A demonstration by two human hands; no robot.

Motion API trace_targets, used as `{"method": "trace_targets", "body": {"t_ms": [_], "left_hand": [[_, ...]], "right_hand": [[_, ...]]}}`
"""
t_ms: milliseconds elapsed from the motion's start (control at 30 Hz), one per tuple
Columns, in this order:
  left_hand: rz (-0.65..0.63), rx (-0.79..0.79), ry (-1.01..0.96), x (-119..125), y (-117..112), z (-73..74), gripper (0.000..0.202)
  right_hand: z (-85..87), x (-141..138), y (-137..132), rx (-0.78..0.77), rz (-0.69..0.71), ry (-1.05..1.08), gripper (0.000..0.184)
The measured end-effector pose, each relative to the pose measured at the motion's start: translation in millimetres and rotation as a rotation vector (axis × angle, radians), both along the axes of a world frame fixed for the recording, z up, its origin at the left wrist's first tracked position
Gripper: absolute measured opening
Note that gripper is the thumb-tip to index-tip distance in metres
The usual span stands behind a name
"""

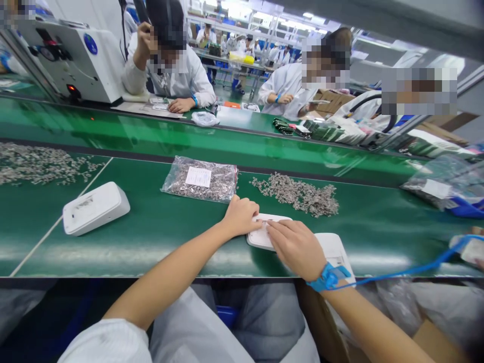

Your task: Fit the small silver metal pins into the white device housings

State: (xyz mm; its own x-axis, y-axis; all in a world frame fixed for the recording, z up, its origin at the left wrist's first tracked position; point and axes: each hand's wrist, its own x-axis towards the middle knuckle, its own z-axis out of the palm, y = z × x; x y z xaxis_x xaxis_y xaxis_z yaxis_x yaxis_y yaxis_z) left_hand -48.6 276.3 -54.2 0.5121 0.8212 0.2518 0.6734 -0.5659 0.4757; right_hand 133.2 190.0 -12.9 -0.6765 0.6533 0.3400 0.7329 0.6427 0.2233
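A white plastic housing lies on the green bench in front of me, partly covered by both hands. My left hand is closed at its left end, with the thumb on the top face and the other fingers curled at the far edge. My right hand reaches over from the right, fingers pressed together and tips on the top face near my left thumb. Whatever those fingertips may hold is hidden. Around my right wrist is a blue strap with a cord. A second white housing lies partly behind that hand.
Another white housing sits at the left. A labelled bag of small metal parts lies beyond my left hand. Loose metal parts are heaped beside it, and another heap is far left. Co-workers sit across the green conveyor belt.
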Motion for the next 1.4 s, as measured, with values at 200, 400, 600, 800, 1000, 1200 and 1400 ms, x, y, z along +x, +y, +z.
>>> {"method": "trace_targets", "body": {"t_ms": [200,400,600,800,1000,1200,1400], "left_hand": [[0.159,0.051,0.176,-57.3,-38.1,13.5,0.017],[0.570,0.167,0.371,-176.0,-81.1,24.3,0.018],[0.453,0.431,0.243,-143.0,-70.6,39.6,0.022],[-0.059,0.117,-0.014,-28.2,-14.8,15.2,0.025],[-0.206,0.003,-0.078,-24.9,7.3,-9.1,0.035],[-0.209,0.015,-0.055,-28.4,3.3,-12.4,0.033],[-0.209,0.014,-0.080,-28.2,3.5,-11.7,0.031]], "right_hand": [[20.8,66.5,-42.7,0.059,-0.485,-0.057,0.034],[-24.8,88.0,-72.6,-0.108,-0.670,0.059,0.033],[-23.0,16.9,-50.4,-0.141,-0.446,0.348,0.029],[17.2,-24.6,52.0,-0.372,-0.363,0.356,0.009],[3.8,-31.9,181.3,-0.380,-0.405,0.177,0.003],[-16.1,-30.5,206.0,-0.394,-0.342,0.062,0.010],[-7.9,-20.6,185.4,-0.337,-0.340,0.121,0.016]]}}
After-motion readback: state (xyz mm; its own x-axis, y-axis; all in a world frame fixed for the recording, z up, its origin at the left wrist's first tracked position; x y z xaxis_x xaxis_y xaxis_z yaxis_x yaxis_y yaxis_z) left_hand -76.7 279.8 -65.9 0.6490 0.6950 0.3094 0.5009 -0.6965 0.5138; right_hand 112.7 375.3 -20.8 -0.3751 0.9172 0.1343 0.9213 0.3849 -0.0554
